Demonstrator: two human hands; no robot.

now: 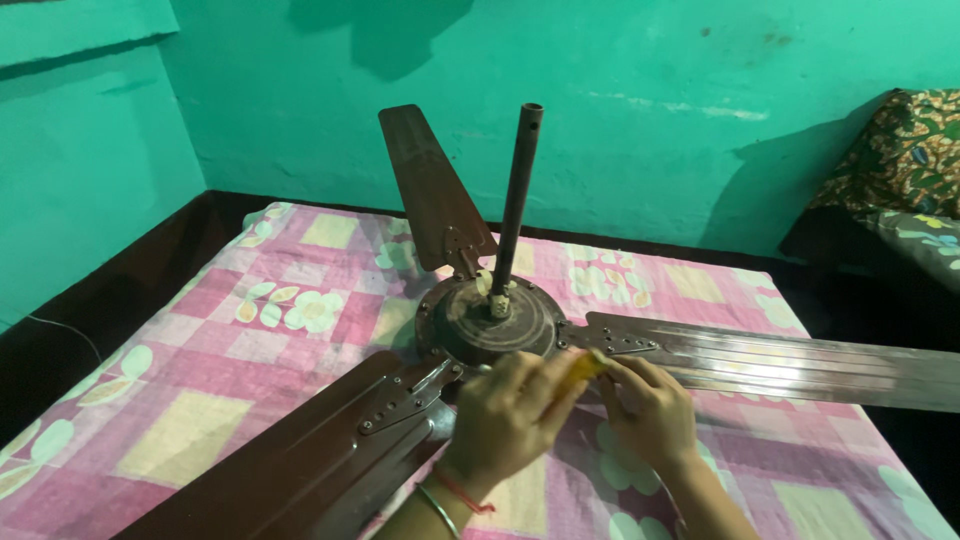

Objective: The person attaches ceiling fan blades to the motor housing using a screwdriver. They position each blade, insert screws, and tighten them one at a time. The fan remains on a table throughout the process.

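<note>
- Brown metal ceiling fan (490, 325), three-bladed, lies on a bed covered by a pink, yellow and white floral patchwork sheet (250, 350), its round motor housing near the middle of the sheet.
- Dark brown downrod (516, 190) stands up from the housing, tilted slightly to the right, open hole at its top end.
- Blade one (432, 190): rises steeply up and to the left behind the housing.
- Blade two (300, 460): runs toward the lower left across the sheet, fixed by a bracket with visible screws.
- Blade three (780, 360): runs to the right, shiny, past the edge of the bed.
- Small yellow object (583, 366): pinched between both hands just at the housing's near edge, beside blade three's bracket; its kind cannot be told.
- Left hand (510, 415): fingers curled, tips closed on the yellow object; red thread and thin bangle on the wrist.
- Right hand (650, 410): fingers bent, tips touching the yellow object from the right.
- Turquoise painted wall (650, 120) behind the bed.
- Green and orange patterned cloth (900, 150) at the far right.
</note>
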